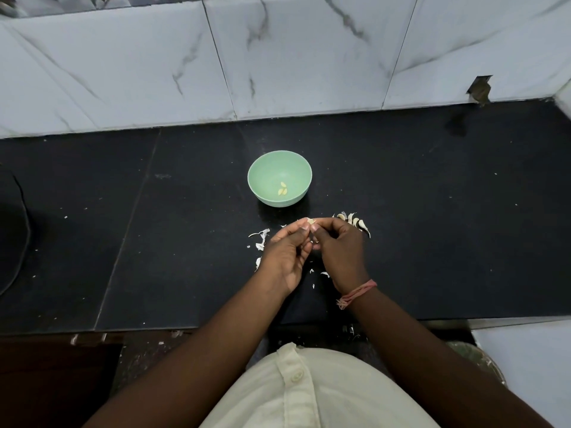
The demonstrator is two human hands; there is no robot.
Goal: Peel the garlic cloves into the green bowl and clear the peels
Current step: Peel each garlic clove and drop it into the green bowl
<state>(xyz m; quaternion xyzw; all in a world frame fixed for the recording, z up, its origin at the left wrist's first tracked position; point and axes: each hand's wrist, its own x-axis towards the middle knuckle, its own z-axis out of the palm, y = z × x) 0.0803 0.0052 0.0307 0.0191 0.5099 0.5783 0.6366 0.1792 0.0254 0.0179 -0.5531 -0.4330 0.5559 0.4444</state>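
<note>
A green bowl (265,168) stands on the black counter with three peeled cloves (283,189) at its bottom. Just in front of it my left hand (285,256) and my right hand (338,248) meet, both pinching one small garlic clove (311,221) at their fingertips. A short row of unpeeled cloves (355,222) lies right behind my right hand, partly hidden by it. White peels (261,239) are scattered on the counter left of my left hand, and smaller scraps (324,274) lie between my wrists.
The black counter (432,211) runs from a marble-tiled wall (278,57) at the back to its front edge near my body. A dark rounded object (12,230) sits at the far left edge. Small white flecks dot the counter.
</note>
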